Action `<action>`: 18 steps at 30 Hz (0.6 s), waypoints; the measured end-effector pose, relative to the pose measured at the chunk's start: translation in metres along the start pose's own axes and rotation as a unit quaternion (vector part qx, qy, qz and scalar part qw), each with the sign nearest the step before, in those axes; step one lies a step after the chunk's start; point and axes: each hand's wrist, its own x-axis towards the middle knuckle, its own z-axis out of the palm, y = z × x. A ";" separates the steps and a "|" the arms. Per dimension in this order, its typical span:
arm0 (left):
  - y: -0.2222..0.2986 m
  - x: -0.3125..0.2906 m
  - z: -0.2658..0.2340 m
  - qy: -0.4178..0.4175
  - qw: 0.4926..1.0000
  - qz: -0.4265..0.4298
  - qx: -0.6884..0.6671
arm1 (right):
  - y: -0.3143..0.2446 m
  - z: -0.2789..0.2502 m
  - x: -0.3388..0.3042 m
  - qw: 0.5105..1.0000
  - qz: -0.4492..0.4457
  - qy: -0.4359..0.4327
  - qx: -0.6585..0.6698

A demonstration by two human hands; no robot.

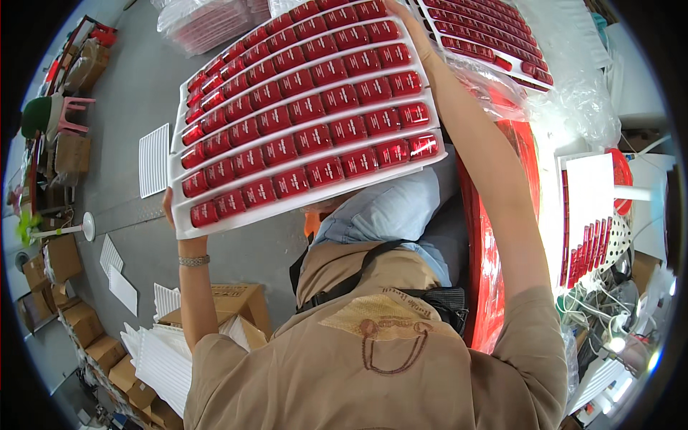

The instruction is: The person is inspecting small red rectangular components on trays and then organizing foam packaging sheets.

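Left grip (170, 209) and right grip (401, 13) clamp a white tray (247, 215) — grey floor (132, 100) left, red surface (487, 301) right.

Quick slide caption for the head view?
Left hand and right hand hold a white rectangular tray bearing rows of glossy red cylindrical containers.

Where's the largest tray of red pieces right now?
Head view, upper centre: the largest tray is held between the left hand at its lower-left corner and the right hand at its upper-right side, above the light-blue jeans.
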 end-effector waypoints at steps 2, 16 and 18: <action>-0.014 0.006 -0.013 0.015 1.000 0.004 0.009 | 0.006 -0.006 0.006 1.000 0.012 0.001 0.014; -0.069 0.027 -0.067 0.105 0.987 -0.068 0.105 | 0.060 -0.031 0.020 0.984 0.097 0.077 0.130; -0.067 0.025 -0.070 0.060 0.991 -0.115 0.040 | 0.063 -0.035 0.022 0.982 0.103 0.057 0.151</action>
